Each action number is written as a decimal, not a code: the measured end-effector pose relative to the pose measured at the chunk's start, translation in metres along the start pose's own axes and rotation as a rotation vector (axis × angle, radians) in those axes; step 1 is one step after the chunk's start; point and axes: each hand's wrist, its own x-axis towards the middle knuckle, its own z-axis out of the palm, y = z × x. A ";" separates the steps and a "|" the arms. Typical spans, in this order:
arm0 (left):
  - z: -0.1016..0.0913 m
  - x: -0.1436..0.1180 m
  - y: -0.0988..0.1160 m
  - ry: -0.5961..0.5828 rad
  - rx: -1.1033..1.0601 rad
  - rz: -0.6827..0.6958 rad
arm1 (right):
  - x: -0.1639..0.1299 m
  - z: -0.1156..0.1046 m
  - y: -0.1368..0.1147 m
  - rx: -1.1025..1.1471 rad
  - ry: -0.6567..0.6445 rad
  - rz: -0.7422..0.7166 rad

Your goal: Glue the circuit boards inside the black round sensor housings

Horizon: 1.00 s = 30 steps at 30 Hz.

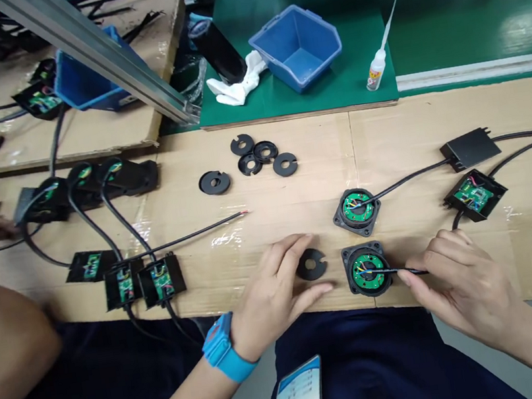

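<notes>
Table (294,188), cardboard-covered. Landmark: near round housing (367,269) with green board, at the table's front edge. Left hand (273,295) left of housing, grip spread around black slotted disc (311,264). Right hand (461,280) right of housing, grip pinching black cable (406,269) entering it.

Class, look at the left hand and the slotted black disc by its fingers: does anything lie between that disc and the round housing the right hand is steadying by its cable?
Nothing visible does. The disc lies by the left hand, with only bare cardboard between it and the housing. The right hand pinches the cable on the far side.
</notes>
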 end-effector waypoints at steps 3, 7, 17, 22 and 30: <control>-0.003 0.000 0.005 -0.042 0.038 -0.024 | 0.001 -0.001 0.000 0.032 -0.022 0.025; -0.012 0.003 0.006 -0.150 0.126 0.005 | 0.003 -0.002 0.000 0.054 -0.024 0.026; -0.045 0.026 0.051 0.034 -0.140 0.183 | 0.001 -0.001 0.002 0.096 -0.074 0.061; -0.031 0.044 0.067 0.012 -0.096 0.224 | 0.002 -0.003 0.002 0.082 -0.068 0.056; -0.028 0.050 0.076 -0.065 0.088 0.216 | -0.001 0.001 0.000 0.100 -0.065 0.067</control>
